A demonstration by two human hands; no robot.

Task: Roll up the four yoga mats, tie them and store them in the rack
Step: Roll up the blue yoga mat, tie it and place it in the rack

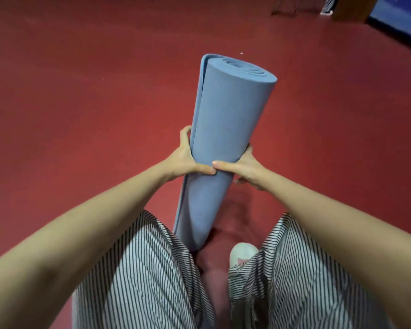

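Observation:
A rolled-up blue yoga mat (226,119) stands nearly upright in front of me, its lower end near my legs and its spiral top end tilted away. My left hand (185,157) grips the roll from the left at mid-height. My right hand (242,167) wraps it from the right, thumb across the front and touching the left thumb. No tie or strap shows on the mat. The loose outer edge runs down the roll's left side.
Red floor (81,103) spreads all around. My striped trousers (142,269) and a white shoe (243,252) fill the bottom. At the far top right are a blue mat or pad (403,22), a wooden piece (349,10) and another person's striped trouser leg (328,5).

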